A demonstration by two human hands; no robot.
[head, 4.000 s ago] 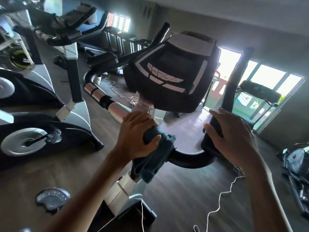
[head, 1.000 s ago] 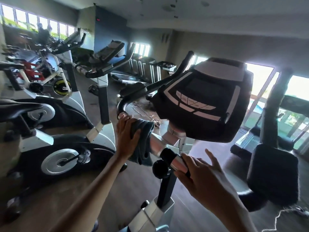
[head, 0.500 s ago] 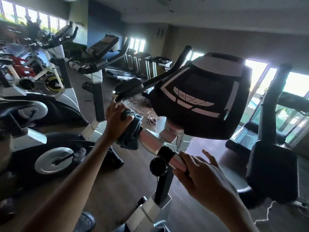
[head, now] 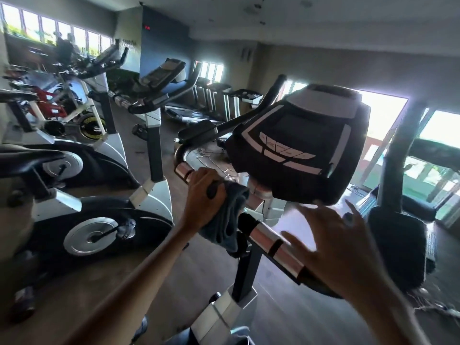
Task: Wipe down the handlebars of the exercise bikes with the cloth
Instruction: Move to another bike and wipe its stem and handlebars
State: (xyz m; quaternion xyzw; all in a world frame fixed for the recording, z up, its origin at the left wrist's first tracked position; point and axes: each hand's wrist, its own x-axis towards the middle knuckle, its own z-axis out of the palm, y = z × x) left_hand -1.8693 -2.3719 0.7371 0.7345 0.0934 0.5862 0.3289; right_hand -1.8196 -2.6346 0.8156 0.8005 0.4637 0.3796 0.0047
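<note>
The exercise bike in front of me has a chrome and black handlebar (head: pixel 266 239) running from upper left to lower right under its black console (head: pixel 298 145). My left hand (head: pixel 202 195) grips a dark grey cloth (head: pixel 227 220) wrapped round the bar's left part, just right of the chrome sensor section (head: pixel 183 170). The cloth hangs down below the bar. My right hand (head: pixel 341 252) rests on the bar's right part with fingers spread and lifted, hiding the bar beneath the palm.
Several other exercise bikes (head: pixel 104 207) stand in a row to the left. Treadmills (head: pixel 224 100) line the far wall. A black padded upright (head: pixel 398 240) stands at the right. White cord (head: pixel 211 155) lies on the wooden floor beyond the bar.
My left hand has slid the cloth along the bar toward the middle, after going out toward the left bend. My right hand has stayed on the bar's right part with fingers more spread.
</note>
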